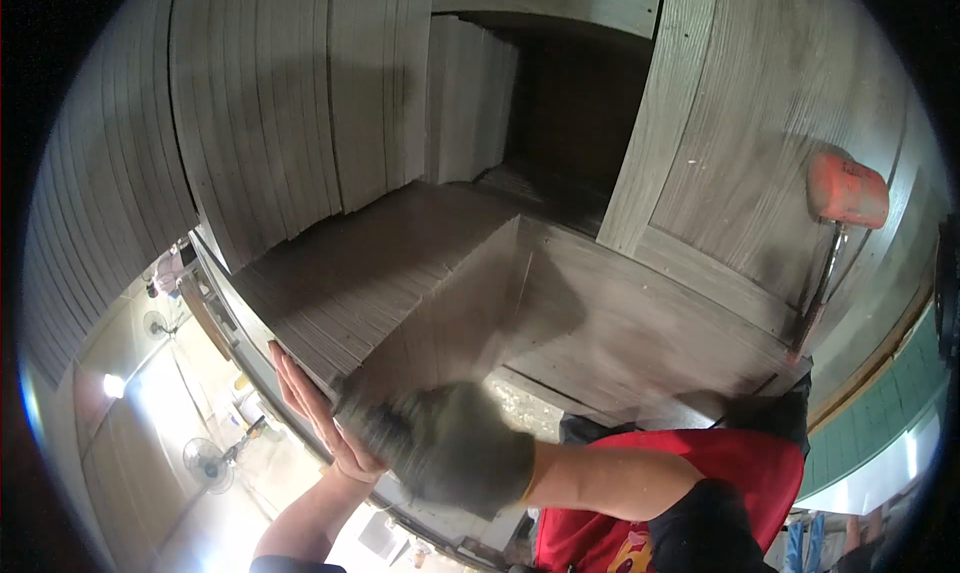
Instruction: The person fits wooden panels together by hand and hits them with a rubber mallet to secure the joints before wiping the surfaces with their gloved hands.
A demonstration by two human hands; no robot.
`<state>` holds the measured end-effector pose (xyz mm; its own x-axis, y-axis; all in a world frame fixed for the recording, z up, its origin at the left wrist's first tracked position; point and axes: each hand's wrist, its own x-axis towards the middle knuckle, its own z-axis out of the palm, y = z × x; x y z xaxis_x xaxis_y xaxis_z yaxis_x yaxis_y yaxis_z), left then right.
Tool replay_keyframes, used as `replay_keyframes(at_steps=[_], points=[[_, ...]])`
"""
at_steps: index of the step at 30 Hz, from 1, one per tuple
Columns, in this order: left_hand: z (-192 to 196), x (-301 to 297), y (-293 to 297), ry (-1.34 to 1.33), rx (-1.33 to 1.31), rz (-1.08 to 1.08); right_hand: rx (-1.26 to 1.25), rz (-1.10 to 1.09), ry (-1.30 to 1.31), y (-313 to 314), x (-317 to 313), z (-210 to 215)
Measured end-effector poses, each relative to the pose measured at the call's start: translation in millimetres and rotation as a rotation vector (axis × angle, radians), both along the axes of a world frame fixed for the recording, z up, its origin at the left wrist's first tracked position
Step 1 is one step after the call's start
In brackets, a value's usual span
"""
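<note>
My bare left hand (328, 421) lies with its fingers stretched out along the outer side of a stack of thin grey wooden panels (330, 293). Just right of it is my right hand (465, 448), in a dark grey glove and smeared by motion, at the near corner of the stack. A dark fuzzy patch at the glove's front is too blurred to tell; it may be the glove's fingers or something in them. The front edges of the panels show as many fine layers below the top surface.
Taller stacks of grey panels (270, 103) stand at the far left. Right of a dark gap is a framed grey wooden door panel (760, 123). A mallet with a red head (848, 190) rests on it at the right. A wall fan (207, 463) shows at the lower left.
</note>
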<state>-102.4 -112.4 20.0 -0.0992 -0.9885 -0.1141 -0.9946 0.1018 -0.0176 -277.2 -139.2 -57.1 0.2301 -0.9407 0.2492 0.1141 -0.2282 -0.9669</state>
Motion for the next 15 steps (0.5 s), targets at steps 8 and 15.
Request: replay_keyframes(at_steps=[8,15], points=[[-4,-3,-3,0.059,-0.013,-0.011,0.179,0.306,0.13,-5,1,-39],[-3,-5,-5,0.06,-0.033,-0.027,0.166,0.127,0.23,1,7,-40]])
